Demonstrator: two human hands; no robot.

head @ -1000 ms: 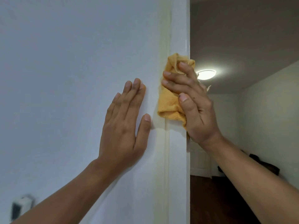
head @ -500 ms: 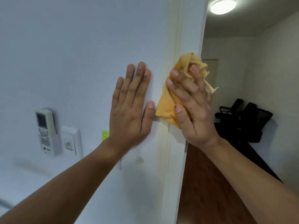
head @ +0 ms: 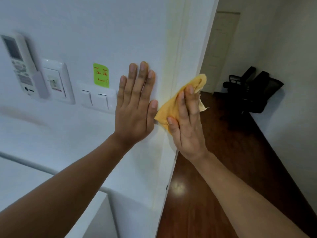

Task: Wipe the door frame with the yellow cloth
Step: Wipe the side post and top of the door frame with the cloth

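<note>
Pressing under the right hand [head: 186, 124], the yellow cloth [head: 173, 107] meets the door frame [head: 188, 48].

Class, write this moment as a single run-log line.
left hand flat on wall | right hand presses yellow cloth to door frame | wipe underway

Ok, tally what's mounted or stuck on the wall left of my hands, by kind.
Remote control in holder: 1
Small control panel: 1
Rocker switch plate: 1, two rockers
Green sticky note: 1
Total: 4
</note>
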